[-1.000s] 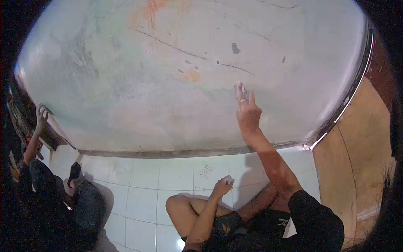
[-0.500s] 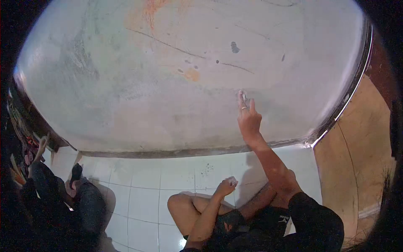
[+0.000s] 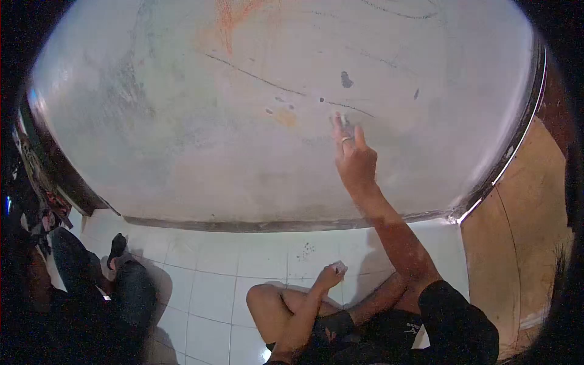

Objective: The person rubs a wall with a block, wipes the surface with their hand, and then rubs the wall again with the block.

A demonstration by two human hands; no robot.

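My right hand (image 3: 356, 159) reaches up to the stained, pale wall (image 3: 255, 176). Its fingers, one wearing a ring, press a small whitish-grey piece (image 3: 347, 126) to the surface, just below a dark scratch line (image 3: 350, 108). The kind of piece is too blurred to tell. Low over my crossed legs, my left hand (image 3: 328, 277) is closed around a crumpled whitish piece (image 3: 339, 267), which looks like paper or cloth. My fingers partly cover it.
White floor tiles (image 3: 207, 292) meet the wall's dark bottom edge (image 3: 261, 226). Dark crumbs (image 3: 307, 249) lie on the tiles. Another person's legs (image 3: 134, 292) are at the left. A brown wooden panel (image 3: 493, 255) stands on the right.
My right hand has moved up the wall with the whitish-grey piece, closer to the scratch line. My left hand stays about where it was. The other person's raised hand no longer shows.
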